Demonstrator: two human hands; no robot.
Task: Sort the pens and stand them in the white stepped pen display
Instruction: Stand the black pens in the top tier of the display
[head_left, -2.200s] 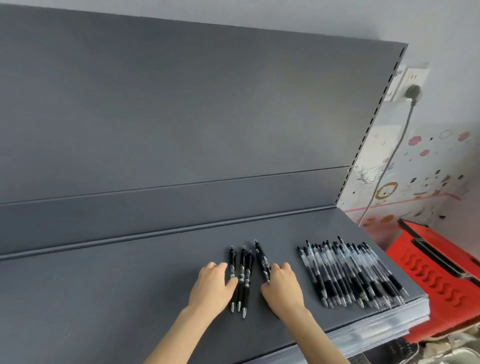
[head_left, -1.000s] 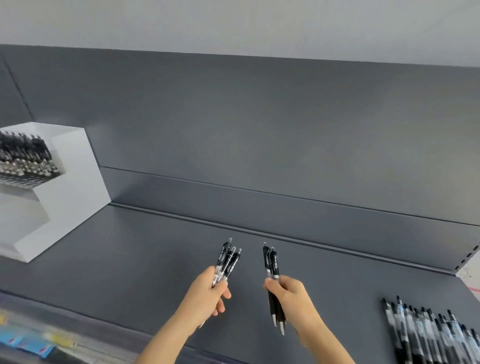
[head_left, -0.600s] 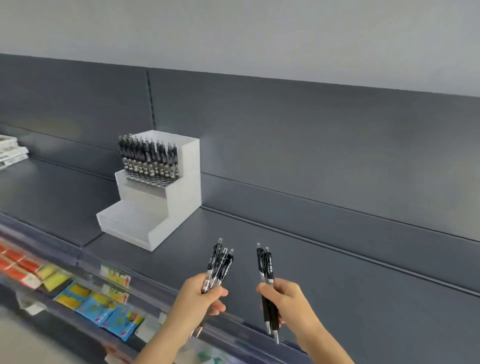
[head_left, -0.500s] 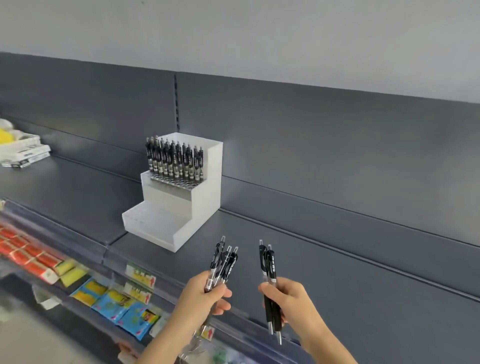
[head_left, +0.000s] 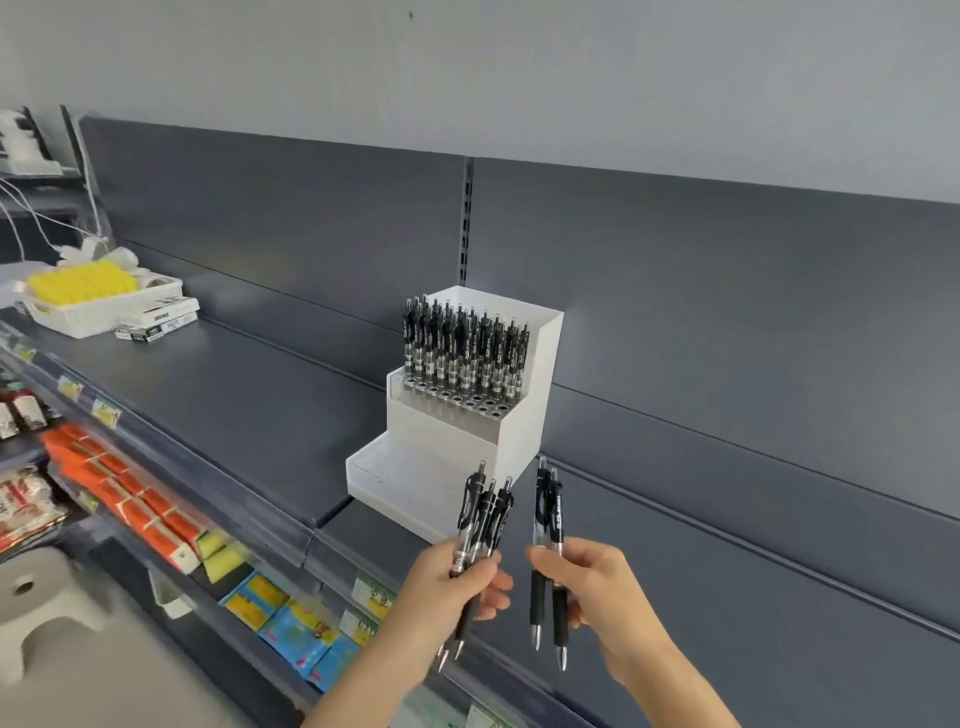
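Note:
The white stepped pen display stands on the grey shelf against the back panel. Several black pens stand upright in its top tier; the lower steps are bare. My left hand grips a bunch of three black pens, tips down, just below and in front of the display's lowest step. My right hand holds two black pens upright, to the right of the left bunch. Both hands are in the air in front of the shelf edge.
The grey shelf runs left, where a white tray of yellow items and flat boxes sit. Below are lower shelves with orange packs and blue-yellow packs. A grey stool stands at the lower left.
The view has swung left from the loose pens on the shelf to the display. Both hands picked up pens and carried them toward the display, which now lies just beyond the hands.

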